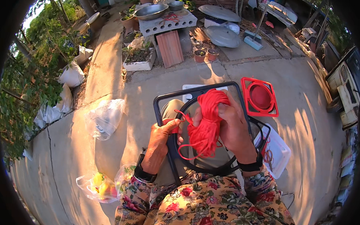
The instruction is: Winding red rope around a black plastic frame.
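A bundled skein of red cord (205, 129) is gripped in my right hand (235, 128), raised over my lap. Loose loops of the cord hang from its left side. Across my lap rests a black frame (196, 87), with rounded outer corners and a round ring inside. My left hand (160, 138) is closed around the left side of this frame, where a patch of red shows under the thumb. A strand of cord runs from near that hand toward the skein. My fingertips partly hide the red patch.
A finished-looking red frame with a round red centre (261, 96) lies on the concrete to the right. Near my right knee is a white tray (281, 153) holding cord. Plastic bags (104, 118) lie at left, one with yellow contents (100, 185). Ahead stands a block table (169, 27) with basins.
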A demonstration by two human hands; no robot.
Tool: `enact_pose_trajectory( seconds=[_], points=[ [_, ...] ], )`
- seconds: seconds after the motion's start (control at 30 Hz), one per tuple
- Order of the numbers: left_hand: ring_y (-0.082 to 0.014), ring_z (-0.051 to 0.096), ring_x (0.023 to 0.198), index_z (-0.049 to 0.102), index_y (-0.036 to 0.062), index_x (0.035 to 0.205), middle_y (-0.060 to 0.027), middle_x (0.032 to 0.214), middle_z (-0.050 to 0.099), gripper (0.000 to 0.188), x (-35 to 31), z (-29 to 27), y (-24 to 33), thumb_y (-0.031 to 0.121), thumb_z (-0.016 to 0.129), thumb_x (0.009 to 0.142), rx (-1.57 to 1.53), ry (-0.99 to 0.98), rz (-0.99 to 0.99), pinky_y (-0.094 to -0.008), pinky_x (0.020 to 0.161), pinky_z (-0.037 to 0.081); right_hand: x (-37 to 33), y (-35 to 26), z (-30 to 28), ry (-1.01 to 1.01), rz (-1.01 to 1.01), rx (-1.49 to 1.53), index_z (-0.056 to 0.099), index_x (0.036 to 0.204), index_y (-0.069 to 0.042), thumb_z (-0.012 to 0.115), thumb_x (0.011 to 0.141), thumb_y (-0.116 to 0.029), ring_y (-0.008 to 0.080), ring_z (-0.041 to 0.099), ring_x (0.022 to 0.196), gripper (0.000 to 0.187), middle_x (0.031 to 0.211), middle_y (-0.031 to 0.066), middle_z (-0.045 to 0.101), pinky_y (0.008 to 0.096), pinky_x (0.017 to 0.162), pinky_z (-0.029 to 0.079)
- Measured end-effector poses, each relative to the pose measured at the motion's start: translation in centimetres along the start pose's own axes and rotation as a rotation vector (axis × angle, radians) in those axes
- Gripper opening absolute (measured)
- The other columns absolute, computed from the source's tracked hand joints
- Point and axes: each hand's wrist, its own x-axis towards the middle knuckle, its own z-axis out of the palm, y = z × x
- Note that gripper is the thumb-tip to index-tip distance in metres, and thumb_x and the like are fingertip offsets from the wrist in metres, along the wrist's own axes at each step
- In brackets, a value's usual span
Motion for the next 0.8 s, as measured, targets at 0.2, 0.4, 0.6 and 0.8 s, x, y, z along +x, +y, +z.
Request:
enact_pose_trajectory(
  seconds=[0.2, 0.4, 0.6, 0.8],
  points=[
    [-0.0195, 0.063, 0.050, 0.065, 0.0010, 0.095, -0.0097, 0.069, 0.063, 0.022, 0.3, -0.6, 0.0, 0.020, 0.072, 0.087, 0.004, 0.052, -0.048, -0.0295, 0.045, 0.051, -8.6, -2.4, -5.4, 0.112, 0.229, 0.266, 0.050, 0.106, 0.000, 0.053, 0.091, -0.030, 0.0174, 0.053, 0.053, 0.033, 0.066, 0.0086, 0.052, 0.0307, 0.053, 0.046],
    [-0.0234, 0.065, 0.055, 0.059, -0.0018, 0.117, -0.0136, 0.077, 0.064, 0.039, 0.8, -0.5, 0.1, 0.023, 0.070, 0.089, -0.039, -0.074, -0.078, -0.0327, 0.047, 0.053, -12.6, -0.1, -6.7, 0.165, 0.579, 0.050, 0.050, 0.109, 0.001, 0.056, 0.091, -0.018, 0.0156, 0.055, 0.056, 0.027, 0.073, 0.0129, 0.059, 0.0271, 0.050, 0.045],
    [-0.0276, 0.067, 0.065, 0.054, 0.0039, 0.123, -0.0177, 0.089, 0.065, 0.030, 1.3, -1.3, -0.2, 0.018, 0.058, 0.097, -0.180, -0.175, -0.128, -0.0339, 0.050, 0.054, -13.0, 2.5, -6.9, 0.060, 0.676, 0.071, 0.054, 0.107, 0.000, 0.055, 0.093, -0.013, 0.0117, 0.059, 0.065, 0.018, 0.080, 0.0072, 0.062, 0.0251, 0.060, 0.049],
    [-0.0289, 0.069, 0.074, 0.055, 0.0028, 0.115, -0.0215, 0.102, 0.064, 0.024, 1.7, -2.0, -0.8, 0.019, 0.057, 0.097, -0.179, -0.239, 0.008, -0.0352, 0.052, 0.055, -12.6, 0.9, -8.3, 0.052, 0.628, -0.071, 0.055, 0.106, -0.001, 0.059, 0.092, -0.023, 0.0103, 0.058, 0.065, 0.026, 0.081, 0.0058, 0.062, 0.0247, 0.061, 0.049]
  ],
)
